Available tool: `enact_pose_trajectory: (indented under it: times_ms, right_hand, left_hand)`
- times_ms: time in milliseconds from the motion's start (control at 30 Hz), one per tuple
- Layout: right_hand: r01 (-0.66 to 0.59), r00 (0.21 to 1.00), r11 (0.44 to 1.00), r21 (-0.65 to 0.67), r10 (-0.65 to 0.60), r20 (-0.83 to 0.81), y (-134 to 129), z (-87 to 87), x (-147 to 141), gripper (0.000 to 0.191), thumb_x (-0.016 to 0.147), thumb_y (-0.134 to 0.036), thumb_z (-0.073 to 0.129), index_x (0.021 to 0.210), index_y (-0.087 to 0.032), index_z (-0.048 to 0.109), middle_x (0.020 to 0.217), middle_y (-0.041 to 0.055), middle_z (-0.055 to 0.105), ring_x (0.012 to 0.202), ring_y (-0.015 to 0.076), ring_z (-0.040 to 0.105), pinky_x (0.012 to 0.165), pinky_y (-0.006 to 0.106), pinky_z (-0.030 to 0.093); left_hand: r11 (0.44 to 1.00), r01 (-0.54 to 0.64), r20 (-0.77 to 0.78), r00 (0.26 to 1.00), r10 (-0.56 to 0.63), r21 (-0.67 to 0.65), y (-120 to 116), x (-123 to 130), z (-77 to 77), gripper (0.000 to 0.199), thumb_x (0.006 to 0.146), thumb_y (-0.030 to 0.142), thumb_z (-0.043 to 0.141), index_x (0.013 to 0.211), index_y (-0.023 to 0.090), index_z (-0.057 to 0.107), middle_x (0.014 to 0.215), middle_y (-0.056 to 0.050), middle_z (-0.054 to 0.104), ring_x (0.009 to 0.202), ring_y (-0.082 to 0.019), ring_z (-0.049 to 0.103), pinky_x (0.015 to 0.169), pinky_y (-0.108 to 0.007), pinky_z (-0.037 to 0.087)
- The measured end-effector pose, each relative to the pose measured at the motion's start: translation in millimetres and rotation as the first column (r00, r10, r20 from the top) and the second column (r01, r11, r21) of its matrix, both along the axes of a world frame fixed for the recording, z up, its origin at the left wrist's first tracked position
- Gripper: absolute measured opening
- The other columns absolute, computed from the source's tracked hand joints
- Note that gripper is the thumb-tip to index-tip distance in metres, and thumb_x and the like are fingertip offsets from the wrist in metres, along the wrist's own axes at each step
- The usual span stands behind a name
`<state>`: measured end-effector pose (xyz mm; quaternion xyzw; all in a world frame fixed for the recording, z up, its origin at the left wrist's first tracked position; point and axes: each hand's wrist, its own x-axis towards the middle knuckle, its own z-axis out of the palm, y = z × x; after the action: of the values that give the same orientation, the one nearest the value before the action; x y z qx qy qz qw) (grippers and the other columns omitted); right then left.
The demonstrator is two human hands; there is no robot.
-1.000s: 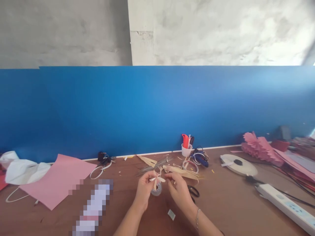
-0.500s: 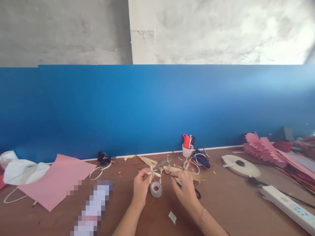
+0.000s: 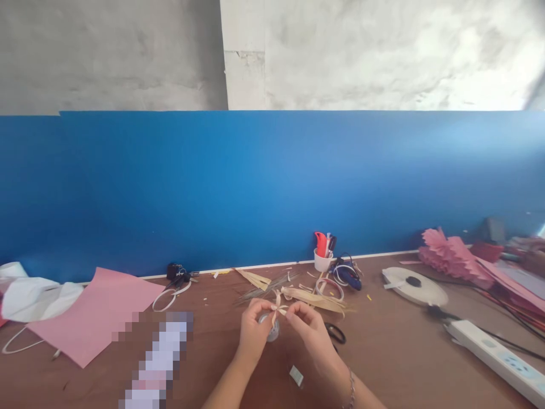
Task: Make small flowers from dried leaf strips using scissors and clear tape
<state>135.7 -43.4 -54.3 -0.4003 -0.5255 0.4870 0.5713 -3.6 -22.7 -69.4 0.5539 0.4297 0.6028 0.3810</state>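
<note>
A small cream flower (image 3: pixel 279 308) with several narrow petals, apparently of dried husk, is between my hands. My left hand (image 3: pixel 254 329) pinches it from the left with thumb and forefinger. From the right, my right hand (image 3: pixel 307 326) closes its fingertips on a petal. Below the flower, a roll of clear tape (image 3: pixel 272 330) stands on the table, partly covered by my left hand. Black scissor handles (image 3: pixel 335 333) show beside my right hand; their blades are hidden. Pale husk strips (image 3: pixel 313 298) lie just beyond the hands.
A white cup of tools (image 3: pixel 323 260) stands against the blue partition (image 3: pixel 272 187). Cords and a blue item (image 3: pixel 349 276) lie beside it. Pink paper (image 3: pixel 100 315) is on the left; a white reel (image 3: pixel 413 287) and a power strip (image 3: pixel 496 352) are on the right.
My right hand has let go of the scissors and moved left to the flower. My left hand has shifted slightly right with the flower, now covering part of the tape roll.
</note>
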Motion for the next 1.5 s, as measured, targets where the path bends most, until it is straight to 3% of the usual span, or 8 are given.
enact_pose_trajectory:
  times_ms: [267, 433, 500, 600, 667, 900, 1000, 1500]
  right_hand:
    - [0.058, 0.998, 0.998, 0.034, -0.059, 0.029, 2, -11.1, -1, 0.036, 0.071, -0.052, 0.068, 0.063, -0.019, 0.057, 0.055, -0.0012, 0.055, 0.053, 0.0148, 0.050, 0.053, 0.027, 0.040]
    - [0.133, 0.985, 0.985, 0.113, -0.144, 0.099, -2, -5.2, 1, 0.020, 0.075, -0.039, 0.067, 0.076, -0.020, 0.060, 0.071, 0.0022, 0.061, 0.073, 0.0212, 0.057, 0.068, 0.032, 0.045]
    - [0.193, 0.942, 0.940, 0.281, -0.258, 0.215, -5, 0.2, 4, 0.017, 0.074, -0.030, 0.066, 0.086, -0.022, 0.059, 0.086, 0.0049, 0.063, 0.088, 0.0250, 0.057, 0.081, 0.038, 0.043]
    - [0.185, 0.787, 0.802, 0.568, -0.467, 0.403, -10, 6.9, 7, 0.023, 0.071, -0.021, 0.065, 0.092, -0.023, 0.055, 0.104, 0.0078, 0.059, 0.105, 0.0286, 0.051, 0.092, 0.044, 0.038]
    - [0.143, 0.703, 0.758, 0.636, -0.530, 0.474, -12, 9.1, 7, 0.026, 0.070, -0.020, 0.065, 0.092, -0.024, 0.053, 0.109, 0.0084, 0.056, 0.109, 0.0294, 0.049, 0.092, 0.045, 0.037]
    - [0.080, 0.583, 0.726, 0.683, -0.590, 0.559, -14, 9.9, 7, 0.018, 0.074, -0.022, 0.065, 0.088, -0.024, 0.053, 0.113, 0.0086, 0.054, 0.108, 0.0294, 0.048, 0.089, 0.045, 0.036]
    - [0.110, 0.573, 0.707, 0.699, -0.620, 0.537, -11, 8.2, 8, 0.009, 0.080, -0.017, 0.057, 0.083, -0.025, 0.056, 0.110, 0.0074, 0.056, 0.106, 0.0270, 0.050, 0.087, 0.043, 0.037]
    - [0.172, 0.548, 0.713, 0.679, -0.642, 0.536, -5, 2.9, 13, 0.011, 0.083, -0.020, 0.055, 0.078, -0.025, 0.063, 0.105, 0.0062, 0.061, 0.103, 0.0269, 0.054, 0.086, 0.044, 0.036]
  left_hand:
    - [1.000, -0.027, -0.020, 0.999, 0.027, 0.002, -1, 0, -0.8, 0.013, 0.068, 0.030, 0.068, 0.068, 0.017, 0.069, 0.073, -0.003, 0.065, 0.073, -0.020, 0.061, 0.072, -0.031, 0.047]
    - [0.997, -0.068, -0.049, 0.996, 0.069, 0.024, -1, 2, -1.1, 0.016, 0.068, 0.033, 0.068, 0.067, 0.016, 0.068, 0.069, -0.003, 0.066, 0.068, -0.019, 0.061, 0.068, -0.030, 0.048]
    - [0.995, -0.089, -0.071, 0.993, 0.092, 0.036, -2, 3, -0.4, 0.015, 0.068, 0.032, 0.068, 0.066, 0.017, 0.068, 0.070, -0.003, 0.066, 0.068, -0.019, 0.061, 0.068, -0.030, 0.048]
    - [0.991, -0.124, -0.113, 0.985, 0.130, 0.054, -4, 4, 2.1, 0.011, 0.069, 0.028, 0.065, 0.067, 0.017, 0.067, 0.071, -0.003, 0.065, 0.071, -0.020, 0.062, 0.070, -0.032, 0.048]
    - [0.987, -0.144, -0.147, 0.977, 0.152, 0.067, -5, 5, 4.0, 0.007, 0.069, 0.024, 0.064, 0.067, 0.018, 0.067, 0.072, -0.003, 0.065, 0.073, -0.021, 0.062, 0.072, -0.033, 0.047]
    - [0.974, -0.193, -0.263, 0.940, 0.218, 0.118, -12, 10, 6.5, 0.005, 0.070, 0.020, 0.063, 0.067, 0.020, 0.068, 0.073, -0.004, 0.065, 0.076, -0.023, 0.060, 0.073, -0.036, 0.044]
    - [0.972, -0.187, -0.292, 0.930, 0.222, 0.144, -13, 11, 6.9, 0.007, 0.070, 0.018, 0.063, 0.067, 0.021, 0.068, 0.071, -0.004, 0.065, 0.075, -0.022, 0.060, 0.073, -0.036, 0.044]
    - [0.970, -0.177, -0.309, 0.925, 0.221, 0.164, -16, 14, 14.1, 0.009, 0.068, 0.018, 0.066, 0.060, 0.023, 0.068, 0.064, -0.002, 0.066, 0.074, -0.023, 0.058, 0.078, -0.038, 0.038]
